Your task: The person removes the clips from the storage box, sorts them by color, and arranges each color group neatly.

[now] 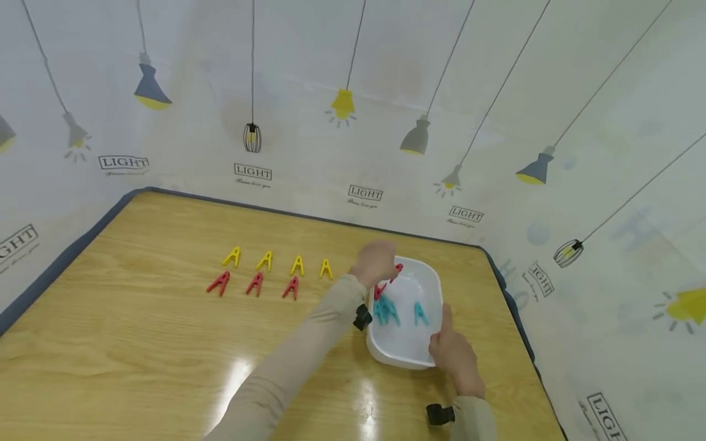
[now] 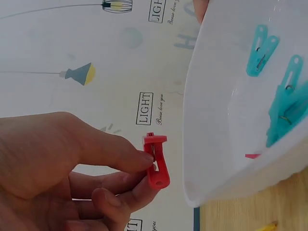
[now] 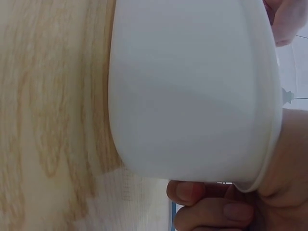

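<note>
My left hand (image 1: 375, 263) pinches a red clothespin (image 2: 158, 166) between thumb and fingertips, over the far left part of a white plastic tub (image 1: 405, 353). Inside the tub, another red clothespin (image 1: 379, 291) leans near the left wall. Several teal clothespins lie in it too: a cluster (image 1: 386, 310) at the left and one single teal clothespin (image 1: 421, 313) towards the right. At the tub's near right side, my right hand (image 1: 455, 355) grips the rim, with curled fingers (image 3: 214, 214) against the outer wall in the right wrist view.
Left of the tub, several yellow clothespins (image 1: 298, 265) form a row on the wooden table (image 1: 138, 324). Three red clothespins (image 1: 255, 284) lie in a row nearer me. A wall (image 1: 309, 159) printed with lamps rises behind the table's dark edge.
</note>
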`<state>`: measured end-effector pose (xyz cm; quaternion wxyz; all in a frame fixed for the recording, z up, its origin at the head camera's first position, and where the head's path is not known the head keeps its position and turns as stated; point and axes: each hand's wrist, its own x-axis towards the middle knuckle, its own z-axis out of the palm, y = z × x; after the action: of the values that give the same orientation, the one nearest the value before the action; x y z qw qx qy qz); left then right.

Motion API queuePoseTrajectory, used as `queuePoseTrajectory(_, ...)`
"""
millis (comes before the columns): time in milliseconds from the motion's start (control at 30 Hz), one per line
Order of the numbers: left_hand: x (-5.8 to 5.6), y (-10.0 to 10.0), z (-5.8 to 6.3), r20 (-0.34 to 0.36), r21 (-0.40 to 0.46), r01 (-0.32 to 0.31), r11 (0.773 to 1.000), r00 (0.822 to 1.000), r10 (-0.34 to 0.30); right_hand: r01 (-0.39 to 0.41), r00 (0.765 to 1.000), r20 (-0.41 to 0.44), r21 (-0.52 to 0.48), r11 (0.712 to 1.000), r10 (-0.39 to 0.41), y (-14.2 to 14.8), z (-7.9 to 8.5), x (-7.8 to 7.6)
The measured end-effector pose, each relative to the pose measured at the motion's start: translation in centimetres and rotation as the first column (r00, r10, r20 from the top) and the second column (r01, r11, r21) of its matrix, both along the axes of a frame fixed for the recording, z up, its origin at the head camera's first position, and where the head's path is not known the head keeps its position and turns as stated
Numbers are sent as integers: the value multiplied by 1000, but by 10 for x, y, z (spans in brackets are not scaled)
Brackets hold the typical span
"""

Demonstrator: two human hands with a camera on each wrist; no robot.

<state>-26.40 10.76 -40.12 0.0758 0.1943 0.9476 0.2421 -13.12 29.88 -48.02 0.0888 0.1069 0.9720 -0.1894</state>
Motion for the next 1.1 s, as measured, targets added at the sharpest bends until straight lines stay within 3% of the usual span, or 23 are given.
queuePoseTrajectory(167,-6,-18,-9,-20,-13,-3,1000,1000,3,-3,1000,-18,-13,1000,3,-3,-3,3)
queuePoseTrajectory(500,-10,-50,-14,-36,-51,-69,996,997,67,-6,1000,1,-25,1000,6,-5,-2,5)
queuePoseTrajectory(1100,-11,-106,-34,54,-25,-153,988,987,154,-22,1000,0,-18,1000,22,-5,3,4)
